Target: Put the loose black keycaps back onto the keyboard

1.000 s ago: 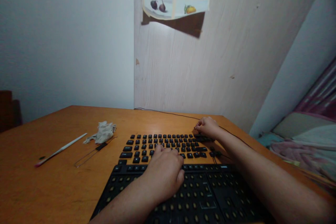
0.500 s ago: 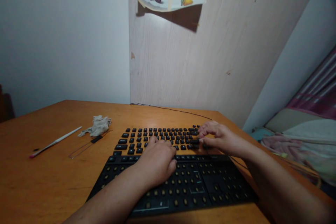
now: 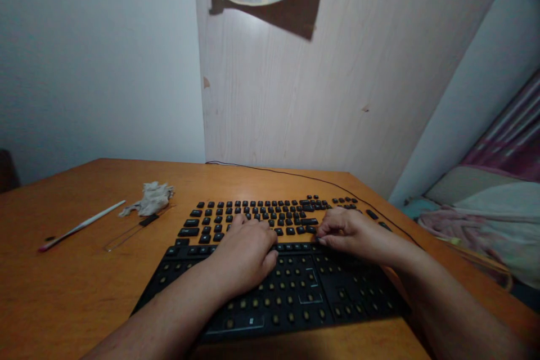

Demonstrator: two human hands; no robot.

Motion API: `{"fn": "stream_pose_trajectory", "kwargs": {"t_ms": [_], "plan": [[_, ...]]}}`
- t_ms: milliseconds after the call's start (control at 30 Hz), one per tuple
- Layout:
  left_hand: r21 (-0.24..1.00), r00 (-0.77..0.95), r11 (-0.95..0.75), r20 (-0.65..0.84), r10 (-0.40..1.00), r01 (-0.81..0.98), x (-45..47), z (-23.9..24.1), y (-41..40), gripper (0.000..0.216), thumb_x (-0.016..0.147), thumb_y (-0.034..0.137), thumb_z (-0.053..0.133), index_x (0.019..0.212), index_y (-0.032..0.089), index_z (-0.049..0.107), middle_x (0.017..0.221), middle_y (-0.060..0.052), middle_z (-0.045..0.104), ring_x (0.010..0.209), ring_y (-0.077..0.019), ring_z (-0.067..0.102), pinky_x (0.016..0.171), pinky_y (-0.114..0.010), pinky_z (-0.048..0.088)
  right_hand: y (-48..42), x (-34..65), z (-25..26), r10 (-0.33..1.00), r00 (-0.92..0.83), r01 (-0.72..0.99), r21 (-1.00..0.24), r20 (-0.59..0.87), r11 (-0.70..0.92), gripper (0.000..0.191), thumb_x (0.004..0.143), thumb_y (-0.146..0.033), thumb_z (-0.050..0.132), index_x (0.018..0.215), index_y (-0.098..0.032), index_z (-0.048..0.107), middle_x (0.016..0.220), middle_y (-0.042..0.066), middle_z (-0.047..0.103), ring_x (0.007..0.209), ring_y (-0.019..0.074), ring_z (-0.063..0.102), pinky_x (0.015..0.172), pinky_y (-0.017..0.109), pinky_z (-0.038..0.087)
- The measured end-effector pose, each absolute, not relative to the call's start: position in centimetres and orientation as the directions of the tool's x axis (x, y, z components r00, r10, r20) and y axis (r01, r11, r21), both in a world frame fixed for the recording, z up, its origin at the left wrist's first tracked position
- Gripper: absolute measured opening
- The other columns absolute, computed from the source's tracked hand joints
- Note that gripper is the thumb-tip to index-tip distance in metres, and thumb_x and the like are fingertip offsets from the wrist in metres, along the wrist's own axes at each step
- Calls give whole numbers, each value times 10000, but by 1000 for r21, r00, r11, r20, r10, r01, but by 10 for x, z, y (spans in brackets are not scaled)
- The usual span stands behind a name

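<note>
A black keyboard [image 3: 291, 329] with its keycaps off lies on the wooden table, bare key posts showing. Rows of loose black keycaps [image 3: 206, 220] are laid out just behind it. My left hand [image 3: 248, 253] rests palm down across the keyboard, its fingers reaching forward to the nearest keycaps and holding nothing I can see. At the keyboard's back edge, on the right side, my right hand [image 3: 350, 233] has its thumb and fingers drawn together beside the keycaps. Whatever is between those fingertips is too dark and small to make out.
Left of the keycaps lie a crumpled pale cloth [image 3: 154, 198], a wire keycap puller [image 3: 148, 220] with a dark handle and a thin white brush [image 3: 93, 219]. A black cable [image 3: 295, 173] runs along the back of the table. Bedding [image 3: 476, 225] is at the right.
My right hand has drawn nearer, from over the right-hand keycaps to the keyboard's back edge, uncovering more keycaps behind it. My left hand stays on the keyboard. The view has shifted slightly.
</note>
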State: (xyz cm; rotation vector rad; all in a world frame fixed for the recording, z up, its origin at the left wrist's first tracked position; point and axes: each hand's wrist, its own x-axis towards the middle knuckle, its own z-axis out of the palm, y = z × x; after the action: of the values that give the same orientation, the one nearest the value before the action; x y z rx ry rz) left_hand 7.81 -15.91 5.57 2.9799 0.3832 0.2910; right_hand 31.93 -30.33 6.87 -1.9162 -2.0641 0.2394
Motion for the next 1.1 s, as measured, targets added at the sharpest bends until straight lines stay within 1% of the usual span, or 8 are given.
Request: {"fn": "stream_pose_trajectory", "kwargs": {"t_ms": [167, 433, 867, 1100], "plan": [[147, 950, -960, 171, 261, 237, 78, 57, -159, 209, 891, 300, 492, 850, 187, 663, 935, -80, 653, 934, -254, 581, 889, -452, 330, -301, 317, 66, 994, -66, 926, -366, 82, 92, 124, 897, -267, 614, 878, -202, 718, 851, 23, 674, 846, 158, 598, 789, 281, 446], [146, 951, -963, 178, 253, 229, 78, 56, -159, 213, 890, 304, 489, 836, 186, 658, 928, -77, 655, 911, -244, 581, 880, -448, 339, -301, 317, 63, 996, -70, 928, -364, 53, 85, 106, 879, -255, 637, 904, -208, 728, 866, 22, 674, 866, 160, 599, 795, 277, 458], [150, 946, -961, 195, 259, 232, 78, 55, -159, 223, 889, 322, 495, 853, 192, 672, 932, -80, 664, 914, -249, 586, 882, -449, 344, -299, 312, 61, 996, -78, 937, -337, 49, 90, 112, 887, -243, 618, 902, -206, 723, 849, 23, 683, 855, 162, 601, 797, 282, 452], [153, 948, -958, 174, 267, 242, 78, 57, -160, 234, 889, 334, 498, 849, 186, 675, 941, -93, 667, 929, -261, 591, 880, -460, 344, -301, 306, 65, 996, -75, 955, -283, 50, 86, 116, 893, -225, 595, 887, -200, 709, 858, 31, 678, 845, 169, 597, 788, 297, 447]]}}
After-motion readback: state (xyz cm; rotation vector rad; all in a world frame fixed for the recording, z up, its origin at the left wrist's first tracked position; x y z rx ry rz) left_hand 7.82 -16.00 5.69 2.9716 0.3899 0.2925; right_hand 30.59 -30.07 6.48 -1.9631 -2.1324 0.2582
